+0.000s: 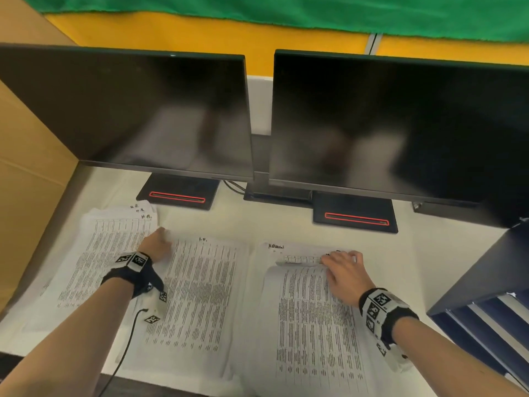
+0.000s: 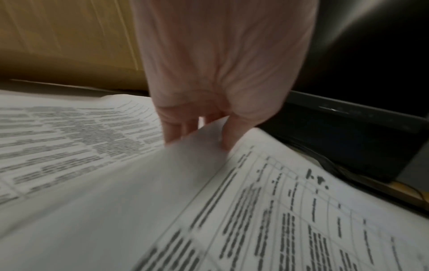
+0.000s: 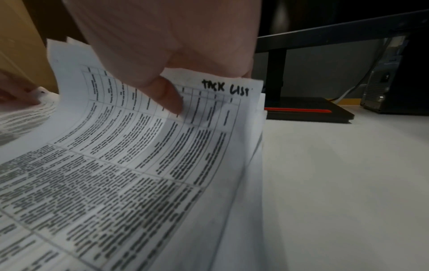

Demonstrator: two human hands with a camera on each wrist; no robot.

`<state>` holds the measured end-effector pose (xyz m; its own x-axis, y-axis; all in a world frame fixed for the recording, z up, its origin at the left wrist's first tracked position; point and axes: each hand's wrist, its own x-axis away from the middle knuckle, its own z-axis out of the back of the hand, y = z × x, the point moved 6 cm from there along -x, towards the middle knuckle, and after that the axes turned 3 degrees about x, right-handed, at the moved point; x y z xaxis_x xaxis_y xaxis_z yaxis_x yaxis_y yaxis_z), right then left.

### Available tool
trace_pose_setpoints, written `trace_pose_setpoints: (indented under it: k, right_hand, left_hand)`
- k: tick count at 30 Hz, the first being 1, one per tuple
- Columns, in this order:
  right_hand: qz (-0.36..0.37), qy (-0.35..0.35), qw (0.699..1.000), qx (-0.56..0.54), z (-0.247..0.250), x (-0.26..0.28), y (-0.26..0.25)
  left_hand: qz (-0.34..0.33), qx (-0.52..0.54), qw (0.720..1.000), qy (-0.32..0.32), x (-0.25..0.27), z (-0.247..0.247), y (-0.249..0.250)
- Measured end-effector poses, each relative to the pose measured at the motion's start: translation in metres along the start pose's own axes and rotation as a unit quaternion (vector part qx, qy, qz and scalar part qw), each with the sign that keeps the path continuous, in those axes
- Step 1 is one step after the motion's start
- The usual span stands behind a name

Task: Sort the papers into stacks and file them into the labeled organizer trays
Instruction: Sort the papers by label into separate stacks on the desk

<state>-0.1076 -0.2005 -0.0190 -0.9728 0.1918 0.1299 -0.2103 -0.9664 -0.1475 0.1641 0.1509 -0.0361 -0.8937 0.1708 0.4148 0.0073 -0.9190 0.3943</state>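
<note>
Three piles of printed papers lie on the white desk. The left pile (image 1: 114,253) is marked "H.R.", and the middle pile (image 1: 200,285) is marked "I.T.". My left hand (image 1: 163,234) pinches the far left corner of the middle pile's top sheet (image 2: 290,210), lifting it slightly; my left hand (image 2: 204,135) has fingers under the corner. My right hand (image 1: 340,257) grips the far edge of the right pile's top sheet (image 1: 309,316) and curls it up, uncovering a page marked "Admin" (image 1: 276,247). The lifted sheet (image 3: 144,146) reads "Task list", with my right hand (image 3: 185,95) holding it thumb in front.
Two dark monitors (image 1: 128,110) (image 1: 400,124) stand behind the papers on black bases with red stripes (image 1: 177,196). A dark blue organizer with stacked trays (image 1: 486,305) is at the right edge. Cardboard (image 1: 25,167) walls the left side. A black cable (image 1: 126,348) hangs from my left wrist.
</note>
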Motion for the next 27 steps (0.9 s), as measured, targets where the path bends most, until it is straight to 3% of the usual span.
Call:
trace_pose_setpoints:
  k: [3, 5, 6, 8, 10, 14, 17, 23, 27]
  right_hand:
    - [-0.004, 0.042, 0.998, -0.037, 0.001, 0.002, -0.001]
    - [-0.019, 0.069, 0.996, -0.048, 0.0, 0.003, 0.0]
    - [-0.024, 0.08, 0.995, -0.051, -0.002, 0.004, 0.001]
    - [-0.032, 0.101, 0.993, -0.051, -0.005, 0.007, 0.002]
    - [-0.046, 0.124, 0.99, -0.049, -0.006, 0.011, 0.004]
    - [-0.065, 0.156, 0.985, -0.037, -0.005, 0.019, 0.01]
    - [-0.053, 0.166, 0.985, -0.017, -0.005, 0.022, 0.011]
    - [-0.05, 0.178, 0.983, 0.012, 0.0, 0.02, 0.008]
    - [-0.034, 0.184, 0.982, 0.009, 0.0, 0.017, 0.005]
  left_hand:
    - [0.004, -0.08, 0.99, 0.112, 0.019, 0.005, 0.028]
    - [-0.12, -0.092, 0.97, 0.191, 0.042, -0.004, 0.077]
    - [-0.204, -0.082, 0.955, 0.199, 0.057, -0.017, 0.106]
    - [-0.356, -0.076, 0.919, 0.148, 0.088, -0.054, 0.16]
    - [-0.43, -0.08, 0.898, 0.053, 0.108, -0.095, 0.197]
    - [-0.411, -0.116, 0.903, -0.042, 0.101, -0.139, 0.221]
    - [-0.397, -0.131, 0.907, -0.052, 0.095, -0.137, 0.228]
    - [-0.444, -0.091, 0.89, -0.053, 0.113, -0.129, 0.23]
    - [-0.479, -0.097, 0.868, -0.088, 0.121, -0.132, 0.219]
